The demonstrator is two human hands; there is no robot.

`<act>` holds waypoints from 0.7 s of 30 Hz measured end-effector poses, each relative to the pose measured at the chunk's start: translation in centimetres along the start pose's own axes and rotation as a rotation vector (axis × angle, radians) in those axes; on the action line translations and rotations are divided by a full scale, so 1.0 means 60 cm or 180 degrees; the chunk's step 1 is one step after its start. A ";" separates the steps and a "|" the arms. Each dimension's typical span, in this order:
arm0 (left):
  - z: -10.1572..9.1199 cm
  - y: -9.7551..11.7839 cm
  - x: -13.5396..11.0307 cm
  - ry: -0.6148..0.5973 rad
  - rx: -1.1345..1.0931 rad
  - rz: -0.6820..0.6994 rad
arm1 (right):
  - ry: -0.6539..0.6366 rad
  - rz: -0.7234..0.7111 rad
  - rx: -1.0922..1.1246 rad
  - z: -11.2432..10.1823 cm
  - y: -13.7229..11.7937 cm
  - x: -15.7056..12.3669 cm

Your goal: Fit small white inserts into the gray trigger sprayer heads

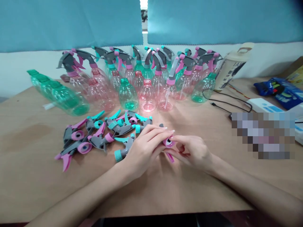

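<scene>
Over the table [163, 192], the left hand [141, 147] clamps a spray head [170, 157] while the right hand [196, 152] pinches its collar [169, 146] (seemingly working at the opening), the next move calling for a steady hold.

The sprayer head with a round pink plastic collar [169, 143] is held between the left hand [147, 143] and the right hand [194, 150]. Its collar opening is turned toward the viewer, showing a pale ring around a dark centre. Below, a narrow pink lever [170, 157] slants downward; the remaining body is mostly hidden.
</scene>
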State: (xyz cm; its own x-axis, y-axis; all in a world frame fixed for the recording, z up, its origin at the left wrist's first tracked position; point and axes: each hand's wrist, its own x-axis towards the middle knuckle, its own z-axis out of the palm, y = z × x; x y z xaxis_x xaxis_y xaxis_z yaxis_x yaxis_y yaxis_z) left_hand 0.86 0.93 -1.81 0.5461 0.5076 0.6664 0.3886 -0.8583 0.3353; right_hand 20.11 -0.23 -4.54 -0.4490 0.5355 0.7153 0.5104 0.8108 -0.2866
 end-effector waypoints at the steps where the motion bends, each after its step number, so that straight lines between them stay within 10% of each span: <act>1: 0.000 0.000 -0.001 -0.0022 0.0015 0.0000 | -0.0005 0.0014 0.0009 0.000 0.000 -0.001; 21: 0.006 0.006 0.004 -0.0027 0.0268 0.0109 | -0.0330 -0.0202 -0.0085 -0.023 -0.005 0.026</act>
State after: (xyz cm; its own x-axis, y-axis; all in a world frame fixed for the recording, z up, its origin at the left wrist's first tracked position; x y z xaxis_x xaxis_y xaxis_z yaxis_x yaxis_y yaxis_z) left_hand 1.37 0.76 -1.78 0.5664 0.4790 0.6707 0.4304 -0.8659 0.2550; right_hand 20.29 0.01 -2.46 -0.5536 0.5061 0.6614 0.4973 0.8379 -0.2249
